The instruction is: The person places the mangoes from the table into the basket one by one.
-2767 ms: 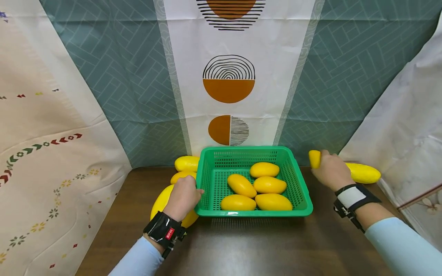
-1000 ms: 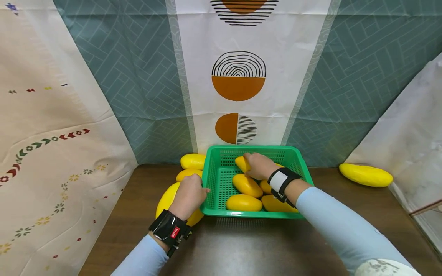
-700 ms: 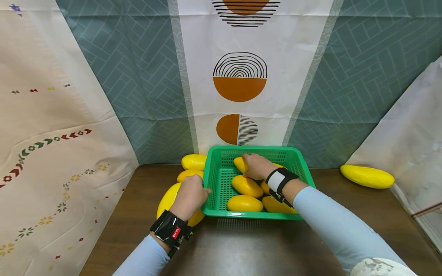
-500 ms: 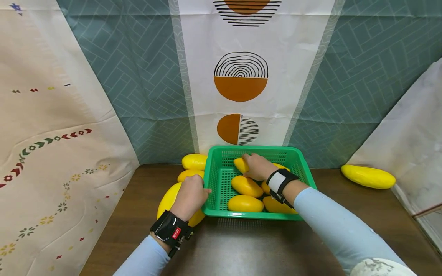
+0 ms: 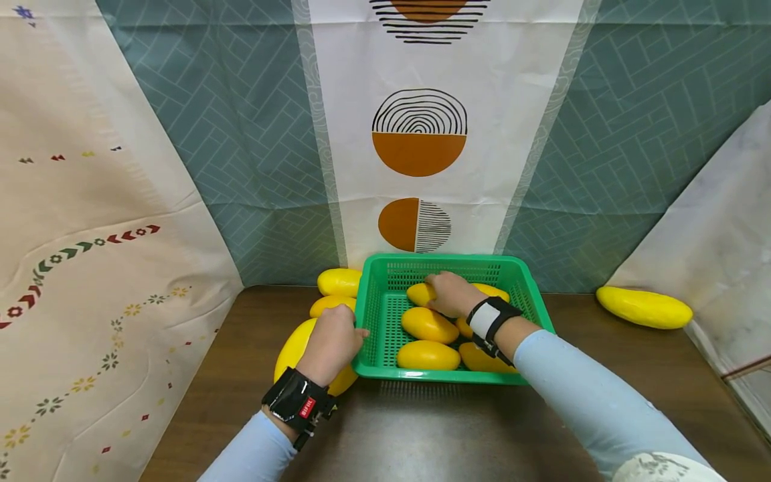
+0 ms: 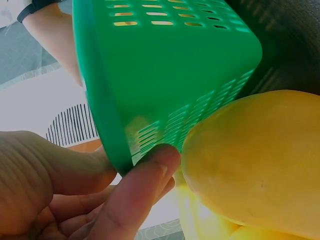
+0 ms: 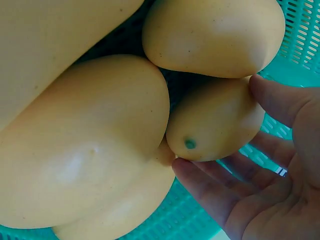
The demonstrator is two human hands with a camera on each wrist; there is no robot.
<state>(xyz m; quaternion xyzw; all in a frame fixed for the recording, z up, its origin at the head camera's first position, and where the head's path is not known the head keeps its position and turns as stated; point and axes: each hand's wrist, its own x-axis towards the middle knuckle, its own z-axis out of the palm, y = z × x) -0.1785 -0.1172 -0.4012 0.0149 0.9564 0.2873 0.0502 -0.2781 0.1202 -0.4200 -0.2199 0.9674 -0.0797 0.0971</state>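
A green plastic basket [image 5: 442, 376] with slotted walls stands on the table against the cloth backdrop. My left hand [image 5: 331, 341] grips its left rim; the left wrist view shows thumb and fingers pinching the rim at a corner. Inside the basket lie several yellow mangoes, such as a front mango [image 5: 427, 355] and a middle mango [image 5: 429, 325]. At the back my right hand [image 5: 452, 293] holds another mango [image 7: 215, 120], thumb on one side and fingers round the other. This mango has a green stem spot and touches its neighbours. The right forearm hides part of the basket.
Left of the basket lie a large yellow fruit [image 5: 293, 348], partly behind my left hand, and two smaller ones, a rear fruit [image 5: 338, 282] and a nearer fruit [image 5: 330, 304]. A long yellow fruit [image 5: 644, 308] lies at far right by the cloth wall.
My right hand has brought the mango from the table right of the basket to the basket's back part. Lately that mango has tilted flatter and lower. My left hand keeps the rim.
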